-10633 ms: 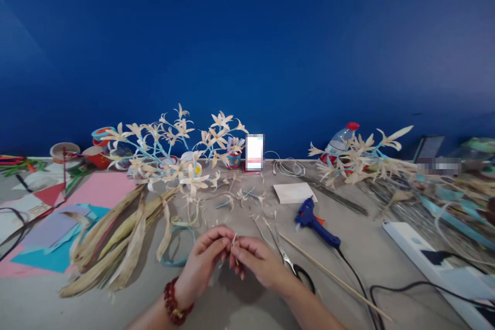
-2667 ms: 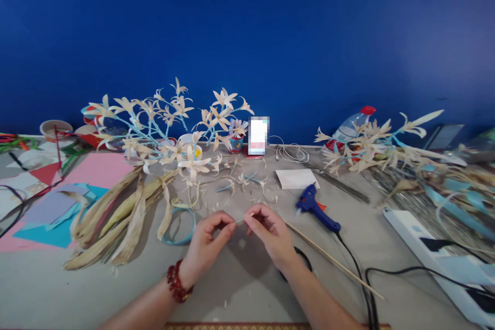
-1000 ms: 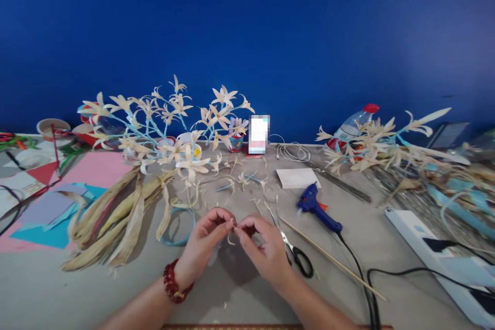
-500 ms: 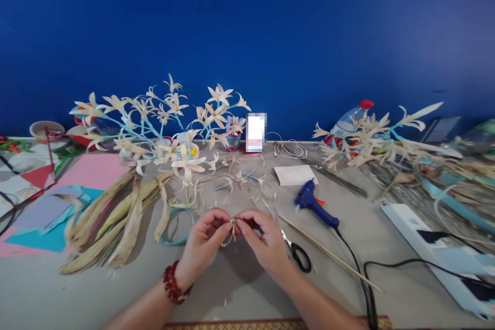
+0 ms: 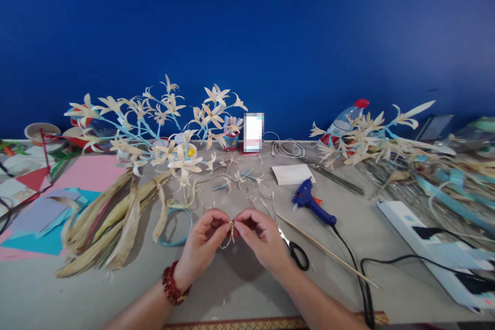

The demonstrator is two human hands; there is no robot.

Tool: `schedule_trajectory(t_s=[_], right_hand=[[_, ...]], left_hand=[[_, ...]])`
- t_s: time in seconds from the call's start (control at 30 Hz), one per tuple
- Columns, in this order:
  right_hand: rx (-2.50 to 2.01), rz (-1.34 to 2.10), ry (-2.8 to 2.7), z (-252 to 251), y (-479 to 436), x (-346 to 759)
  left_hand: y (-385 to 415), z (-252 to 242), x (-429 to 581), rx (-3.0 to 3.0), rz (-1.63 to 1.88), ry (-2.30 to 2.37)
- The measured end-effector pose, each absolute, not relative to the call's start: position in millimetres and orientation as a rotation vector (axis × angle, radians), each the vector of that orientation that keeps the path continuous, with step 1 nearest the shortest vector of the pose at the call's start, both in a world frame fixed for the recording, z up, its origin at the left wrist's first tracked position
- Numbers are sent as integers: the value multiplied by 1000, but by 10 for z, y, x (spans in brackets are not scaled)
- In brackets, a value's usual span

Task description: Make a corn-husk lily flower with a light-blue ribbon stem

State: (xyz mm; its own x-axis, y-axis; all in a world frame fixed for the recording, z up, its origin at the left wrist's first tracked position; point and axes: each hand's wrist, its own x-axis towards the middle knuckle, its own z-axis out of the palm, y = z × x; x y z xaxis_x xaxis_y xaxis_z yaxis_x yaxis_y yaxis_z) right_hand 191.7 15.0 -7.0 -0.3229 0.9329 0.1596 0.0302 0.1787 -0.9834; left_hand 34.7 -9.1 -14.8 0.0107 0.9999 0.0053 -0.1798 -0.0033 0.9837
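My left hand (image 5: 208, 235) and my right hand (image 5: 260, 237) meet at the fingertips, low in the middle of the head view. Both pinch a thin pale strip of husk (image 5: 232, 237), looped or knotted where the fingers hold it, with loose ends curling below. The fingers partly cover the knot. Beside my right hand lies a pair of scissors (image 5: 299, 256) with black handles. Just beyond my left hand sit a loop of blue ribbon (image 5: 190, 219) and a pile of dried corn husks (image 5: 127, 232).
A blue glue gun (image 5: 315, 206) and a wooden stick (image 5: 332, 252) lie to the right, before a white power strip (image 5: 410, 237) with black cables. Branches of husk flowers (image 5: 185, 163) spread along the back left. Coloured paper (image 5: 93, 172) covers the far left.
Both hands keep hold of the husk strip, and the small loop at the fingertips looks narrower. The whole view has shifted slightly, with the table things moving a little to the left.
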Motion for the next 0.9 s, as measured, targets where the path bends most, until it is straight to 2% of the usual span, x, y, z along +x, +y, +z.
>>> schedule_trajectory(t_s=[0.7,0.9], right_hand=[[-1021,1007,-1718,-118,148,1919],[-990,801,-1879,-44,154,1951]], left_hand=[[-55,-155,344,938,1209,1035],[-49,-183,336,884,1192,983]])
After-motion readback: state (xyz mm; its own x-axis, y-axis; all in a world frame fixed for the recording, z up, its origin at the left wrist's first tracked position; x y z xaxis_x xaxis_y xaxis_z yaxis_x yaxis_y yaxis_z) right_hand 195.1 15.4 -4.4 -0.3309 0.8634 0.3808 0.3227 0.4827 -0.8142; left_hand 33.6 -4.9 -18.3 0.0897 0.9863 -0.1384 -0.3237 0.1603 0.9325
